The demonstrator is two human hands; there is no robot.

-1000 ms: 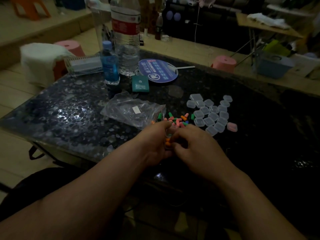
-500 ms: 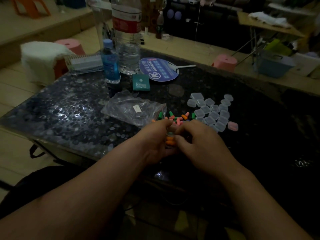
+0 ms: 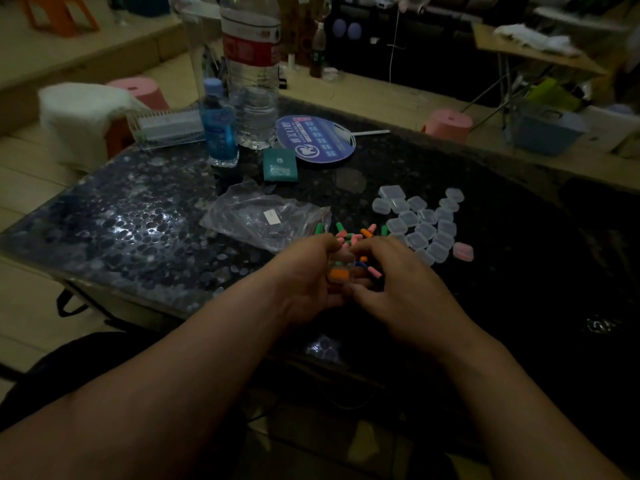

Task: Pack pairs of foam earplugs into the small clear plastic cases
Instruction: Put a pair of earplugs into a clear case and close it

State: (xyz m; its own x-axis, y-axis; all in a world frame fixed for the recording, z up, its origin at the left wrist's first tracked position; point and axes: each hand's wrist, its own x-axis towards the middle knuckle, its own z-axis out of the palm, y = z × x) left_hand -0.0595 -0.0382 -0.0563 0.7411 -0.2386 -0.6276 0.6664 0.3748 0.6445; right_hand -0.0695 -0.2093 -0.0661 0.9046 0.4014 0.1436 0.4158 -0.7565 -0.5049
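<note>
Both hands met over the near middle of the dark, pebble-patterned table [image 3: 121,220]. The left hand [image 3: 304,271] had its fingers curled round a small clear case [image 3: 341,271], which sat between the two hands with an orange earplug [image 3: 337,274] inside it. The right hand [image 3: 401,289] closed on the same case from the three o'clock side, thumb below and curled fingertips above. In the dim light it could not be told whether it also pinched the pink earplug [image 3: 375,273] just beside its fingers.

Seen from the hands, the loose earplugs [image 3: 349,234], in green, pink and orange, lay in a little heap at twelve o'clock, just beyond the fingertips. The empty cases [image 3: 422,221] were clustered at one o'clock, and one case with pink inside [image 3: 463,251] lay at the cluster's near right edge. A crumpled plastic bag [image 3: 263,220] lay at eleven o'clock, touching the heap. Farther out at twelve o'clock were a green packet [image 3: 280,165] and a round blue fan [image 3: 315,140]. A small blue bottle [image 3: 220,126] stood at eleven o'clock, next to a large water bottle [image 3: 251,71].
</note>
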